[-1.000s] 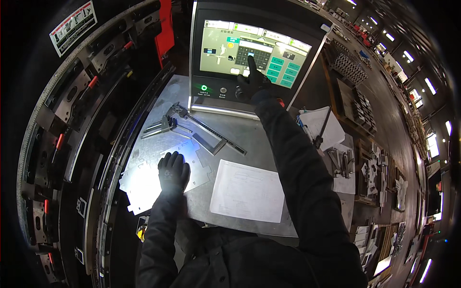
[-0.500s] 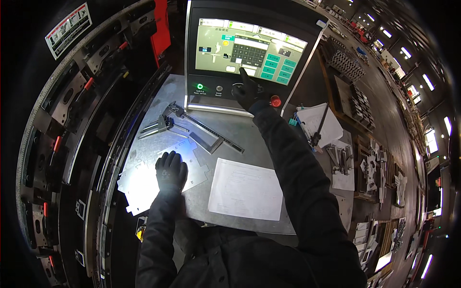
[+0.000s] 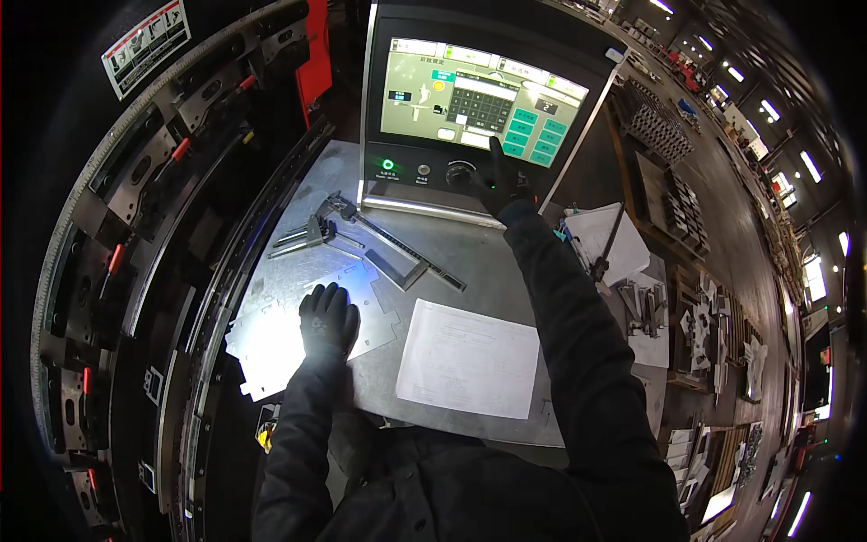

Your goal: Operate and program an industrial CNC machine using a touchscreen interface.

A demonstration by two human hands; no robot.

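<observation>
My left hand (image 3: 328, 318), in a dark glove, lies flat with fingers outstretched on a notched sheet metal plate (image 3: 374, 327), which is brightly lit at its left. At the control panel (image 3: 397, 185) my right hand (image 3: 501, 186), also gloved, has its index finger extended to the lower edge of the touch screen (image 3: 411, 68). Whether the fingertip touches the glass I cannot tell. A keypad window (image 3: 479, 107) shows on the screen. Beside the right hand is a black round knob (image 3: 460, 172). Neither hand holds anything visible.
A caliper (image 3: 408, 248) and a dark metal tool (image 3: 316, 235) lie beyond the plate on the metal table (image 3: 375, 393). A printed sheet (image 3: 468, 359) rests between my arms. Machine tooling with red handles (image 3: 116, 259) lines the left. At right are papers (image 3: 614, 237) and metal pieces (image 3: 643, 305).
My right hand has moved rightward along the screen's lower edge. The view has shifted slightly. My left hand stays on the plate.
</observation>
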